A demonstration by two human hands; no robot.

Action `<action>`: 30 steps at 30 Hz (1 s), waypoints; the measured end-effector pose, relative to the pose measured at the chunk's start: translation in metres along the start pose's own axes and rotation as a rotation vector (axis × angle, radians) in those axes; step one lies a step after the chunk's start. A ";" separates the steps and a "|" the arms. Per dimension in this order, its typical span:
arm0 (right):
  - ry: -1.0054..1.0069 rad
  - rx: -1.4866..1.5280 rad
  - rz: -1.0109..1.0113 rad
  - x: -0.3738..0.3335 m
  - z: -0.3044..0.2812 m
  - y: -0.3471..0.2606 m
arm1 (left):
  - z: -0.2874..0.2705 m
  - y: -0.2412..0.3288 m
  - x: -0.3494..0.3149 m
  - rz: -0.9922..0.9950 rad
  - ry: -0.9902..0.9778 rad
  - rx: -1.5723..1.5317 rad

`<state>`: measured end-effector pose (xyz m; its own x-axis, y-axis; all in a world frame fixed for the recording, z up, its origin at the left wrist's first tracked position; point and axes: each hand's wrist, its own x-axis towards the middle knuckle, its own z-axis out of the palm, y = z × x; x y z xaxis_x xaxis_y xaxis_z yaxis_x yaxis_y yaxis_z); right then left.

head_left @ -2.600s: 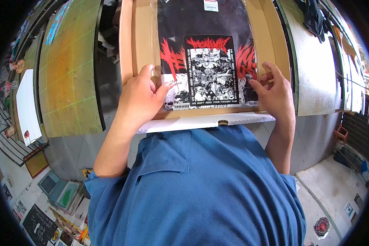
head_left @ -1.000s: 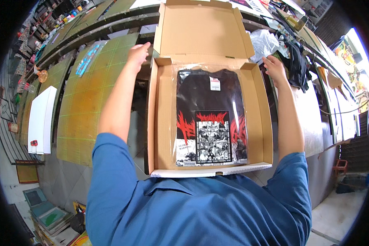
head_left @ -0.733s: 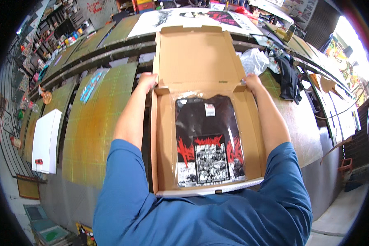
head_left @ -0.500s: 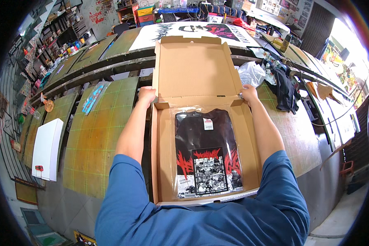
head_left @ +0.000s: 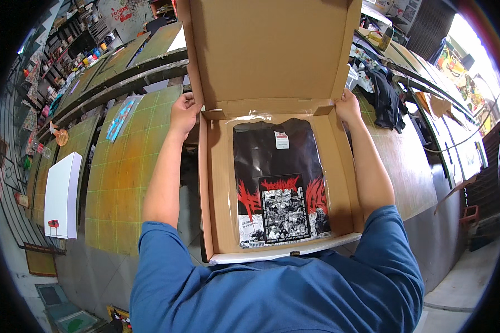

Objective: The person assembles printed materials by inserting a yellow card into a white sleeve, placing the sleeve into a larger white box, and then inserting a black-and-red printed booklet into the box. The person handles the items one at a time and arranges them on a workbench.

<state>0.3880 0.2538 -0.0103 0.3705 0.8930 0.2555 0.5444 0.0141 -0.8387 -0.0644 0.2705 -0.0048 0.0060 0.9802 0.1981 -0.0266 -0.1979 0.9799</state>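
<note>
Up comes the lid [head_left: 269, 50]: a moment ago it leaned back, and now it stands steeper, filling the top centre of the frame. The left hand [head_left: 184, 115], left of centre, has its fingers curled in, little open, touching the lid's lower left edge; the right hand [head_left: 348, 108] mirrors it at the lower right edge, fingers bent too. Whether either has a real grip or just presses, I can't tell. Middle of the frame, the cardboard box [head_left: 219, 194] lies open, and there's the folded black T-shirt [head_left: 255, 155] flat inside, under clear plastic [head_left: 323, 183], white tag [head_left: 282, 140] at its collar, red and white-grey print lower down. Over on the left, a white box [head_left: 64, 194]; upper right, dark cloth [head_left: 386, 97] draped over a board [head_left: 391, 150].
</note>
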 end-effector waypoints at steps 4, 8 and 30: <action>-0.028 0.091 -0.072 -0.005 -0.006 0.006 | 0.010 0.015 -0.008 -0.003 -0.052 -0.019; -0.170 0.193 0.003 -0.022 -0.012 -0.012 | -0.011 0.005 -0.008 -0.040 -0.137 -0.098; -0.329 0.061 -0.107 -0.084 -0.042 0.007 | 0.010 0.022 -0.073 -0.241 -0.052 -0.163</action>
<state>0.3921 0.1602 -0.0178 0.0459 0.9819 0.1836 0.5177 0.1338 -0.8450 -0.0556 0.1943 0.0023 0.0825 0.9960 -0.0352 -0.1784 0.0495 0.9827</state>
